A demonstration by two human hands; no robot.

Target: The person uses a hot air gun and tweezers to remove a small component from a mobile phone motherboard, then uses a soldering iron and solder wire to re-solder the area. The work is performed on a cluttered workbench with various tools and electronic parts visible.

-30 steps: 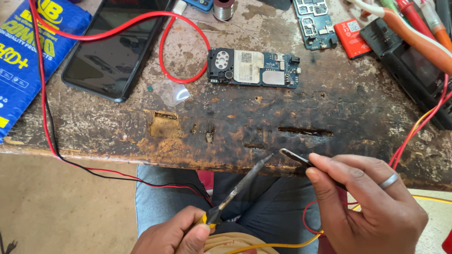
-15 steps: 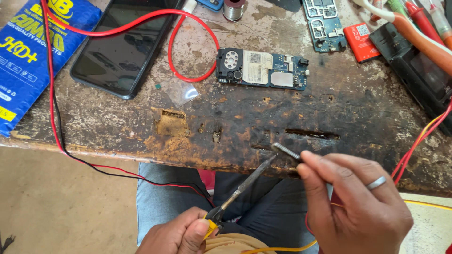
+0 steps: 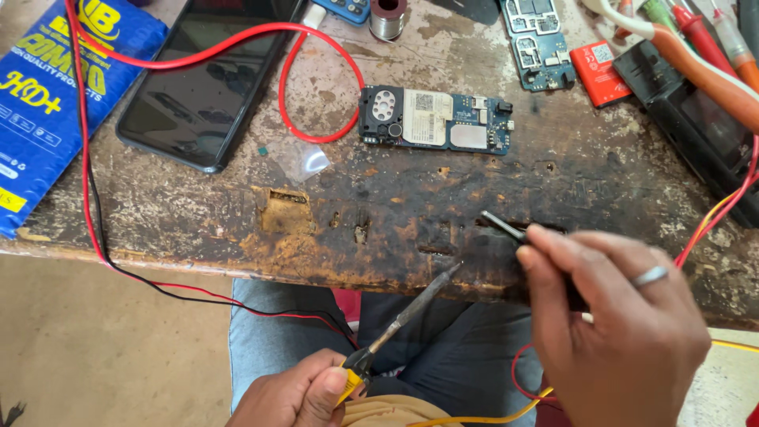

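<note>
My left hand (image 3: 296, 393) at the bottom grips the yellow handle of a soldering iron (image 3: 407, 308), whose dark tip points up to the worn wooden bench's front edge (image 3: 237, 257). My right hand (image 3: 621, 324), with a ring on one finger, pinches a small dark flat part (image 3: 502, 225) just above the bench top, a little up and right of the iron's tip. A blue phone circuit board (image 3: 435, 120) lies flat on the bench beyond them.
A black smartphone (image 3: 202, 79) lies at upper left beside a blue printed packet (image 3: 47, 111). A red wire (image 3: 316, 87) loops across the bench. Another circuit board (image 3: 538, 43), a small red battery (image 3: 601, 71), a black device (image 3: 696, 126) and several tools sit at upper right.
My right hand has lifted the small dark part away from the iron's tip and onto the bench top. The iron's tip now stands apart from it.
</note>
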